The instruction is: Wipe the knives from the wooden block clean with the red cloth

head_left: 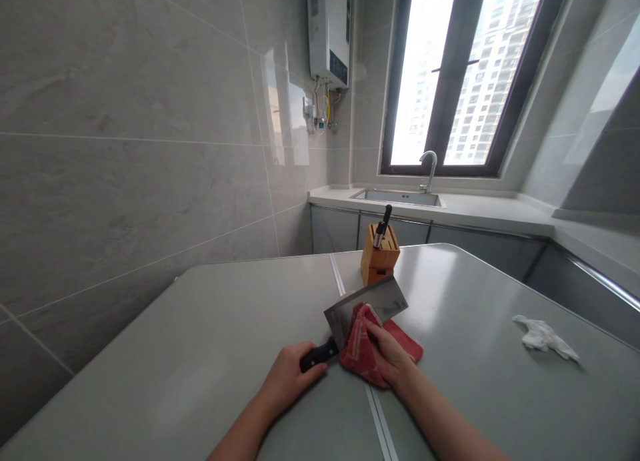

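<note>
Currently, the left hand [293, 375] is wrapped around the cleaver [389, 298]'s black handle; the right hand [387, 355] pinches a red cloth [359, 354] against the blade, over the middle of the tabletop [225, 327]. Wiping looks underway; how much remains cannot be told. Beyond the blade, a knife block [381, 254] stands near the far edge. Crumpled tissue [544, 336] lies toward the right edge. The widest open room runs left.

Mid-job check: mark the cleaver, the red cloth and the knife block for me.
Cleaver [341, 319]: head view, on the bare blade toward its handle end.
Red cloth [360, 349]: head view, on its bunched left part.
Knife block [377, 259]: head view, on its wooden front.
</note>
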### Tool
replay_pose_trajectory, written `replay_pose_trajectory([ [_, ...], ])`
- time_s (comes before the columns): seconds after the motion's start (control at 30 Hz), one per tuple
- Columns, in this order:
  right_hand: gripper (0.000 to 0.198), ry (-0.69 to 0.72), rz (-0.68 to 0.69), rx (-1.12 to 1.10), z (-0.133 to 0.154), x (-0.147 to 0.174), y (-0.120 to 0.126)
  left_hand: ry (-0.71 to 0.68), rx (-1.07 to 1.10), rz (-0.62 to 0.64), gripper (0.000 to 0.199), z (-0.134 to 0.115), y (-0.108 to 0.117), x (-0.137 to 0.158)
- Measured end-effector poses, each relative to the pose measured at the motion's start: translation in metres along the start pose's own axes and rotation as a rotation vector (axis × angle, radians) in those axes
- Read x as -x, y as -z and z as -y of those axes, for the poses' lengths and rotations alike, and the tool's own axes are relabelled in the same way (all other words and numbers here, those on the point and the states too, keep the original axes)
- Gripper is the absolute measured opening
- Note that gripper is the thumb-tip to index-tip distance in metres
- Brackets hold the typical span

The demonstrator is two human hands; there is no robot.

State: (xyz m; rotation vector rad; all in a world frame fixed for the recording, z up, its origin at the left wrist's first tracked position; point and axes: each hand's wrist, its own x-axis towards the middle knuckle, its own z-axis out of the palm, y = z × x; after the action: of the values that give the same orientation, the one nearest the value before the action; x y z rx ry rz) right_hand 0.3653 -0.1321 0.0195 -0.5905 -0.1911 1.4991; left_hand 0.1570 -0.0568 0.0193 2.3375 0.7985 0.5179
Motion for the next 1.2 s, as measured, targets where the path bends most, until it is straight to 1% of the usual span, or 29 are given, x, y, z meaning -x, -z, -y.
replay_pose_trajectory([
  [0.1,0.007,0.004,0.006,-0.012,0.000,0.001,-0.001,0.004,-0.007,-0.013,0.030,-0.004,-0.002,0.001],
  [0.23,0.017,0.066,-0.008,0.017,-0.005,-0.001,0.002,0.004,-0.007,-0.024,0.027,-0.008,-0.005,0.001],
  [0.37,0.026,0.122,-0.005,0.126,-0.012,-0.001,0.002,-0.007,-0.009,-0.017,0.027,-0.009,-0.008,0.001],
  [0.6,0.032,0.183,0.000,0.360,-0.017,0.001,-0.002,-0.008,0.019,-0.006,0.027,-0.004,-0.010,0.001],
  [0.83,0.032,0.174,-0.022,0.486,-0.016,0.003,-0.001,-0.017,0.049,0.006,0.027,-0.001,-0.009,0.000],
  [1.2,0.031,0.170,-0.007,0.501,-0.013,0.005,-0.005,-0.016,0.050,0.002,0.028,-0.004,-0.006,0.001],
])
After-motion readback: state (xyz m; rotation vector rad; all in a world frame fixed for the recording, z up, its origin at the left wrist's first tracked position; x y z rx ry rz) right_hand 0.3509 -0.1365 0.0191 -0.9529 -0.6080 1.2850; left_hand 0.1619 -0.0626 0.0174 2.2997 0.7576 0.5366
